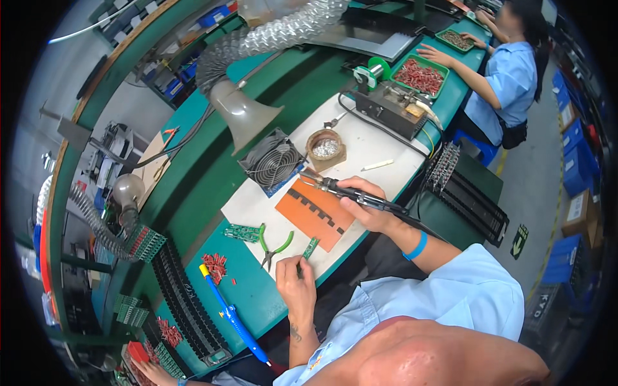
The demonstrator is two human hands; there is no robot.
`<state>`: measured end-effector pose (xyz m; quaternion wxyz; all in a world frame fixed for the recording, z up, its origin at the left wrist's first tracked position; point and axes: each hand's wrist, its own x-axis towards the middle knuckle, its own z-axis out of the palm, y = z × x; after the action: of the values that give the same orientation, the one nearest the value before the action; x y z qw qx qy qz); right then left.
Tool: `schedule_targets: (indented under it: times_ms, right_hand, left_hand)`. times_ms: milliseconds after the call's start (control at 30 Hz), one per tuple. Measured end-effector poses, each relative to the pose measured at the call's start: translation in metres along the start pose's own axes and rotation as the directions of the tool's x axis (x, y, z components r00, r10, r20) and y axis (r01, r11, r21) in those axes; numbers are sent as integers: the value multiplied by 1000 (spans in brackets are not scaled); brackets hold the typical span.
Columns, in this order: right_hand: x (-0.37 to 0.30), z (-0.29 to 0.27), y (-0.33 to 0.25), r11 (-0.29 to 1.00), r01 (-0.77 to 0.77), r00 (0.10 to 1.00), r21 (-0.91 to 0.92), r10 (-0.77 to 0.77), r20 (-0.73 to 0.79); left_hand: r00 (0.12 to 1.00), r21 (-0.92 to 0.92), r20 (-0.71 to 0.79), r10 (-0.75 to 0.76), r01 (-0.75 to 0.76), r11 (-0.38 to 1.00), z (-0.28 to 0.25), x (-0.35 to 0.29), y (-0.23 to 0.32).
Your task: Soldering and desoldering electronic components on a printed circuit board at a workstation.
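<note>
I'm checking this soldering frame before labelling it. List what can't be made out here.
- Small green board in the left hand, head view: parts too small to tell.
- Soldering iron in the right hand: tip contact unclear, too small.
- Left edge: shelves bent and blurred by the fisheye rim.
- Lower edge: another person's hand is cut off.

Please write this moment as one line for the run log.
left hand: holds small green circuit board | right hand: grips soldering iron over orange mat | pliers beside
</note>
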<state>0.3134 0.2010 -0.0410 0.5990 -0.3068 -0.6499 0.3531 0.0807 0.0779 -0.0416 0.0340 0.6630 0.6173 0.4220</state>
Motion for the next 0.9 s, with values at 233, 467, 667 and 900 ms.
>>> schedule_targets:
  times_ms: [233, 467, 667, 900]
  right_hand:
    - [-14, -3, 13, 983, -131, 991, -126, 127, -37]
    - [-22, -8, 41, 988, -142, 989, 64, 144, -32]
    - [-20, -8, 43, 988, -97, 995, 122, 99, -15]
    - [-22, -9, 45, 982, -120, 992, 144, 125, -25]
  left_hand:
    - [998, 27, 59, -24, 23, 999, 0, 3, -2]
    - [996, -67, -19, -83, 82, 994, 1, 0, -3]
    - [993, -40, 40, -110, 111, 993, -3, 5, 0]
    - [994, -31, 43, -101, 102, 994, -2, 3, -1]
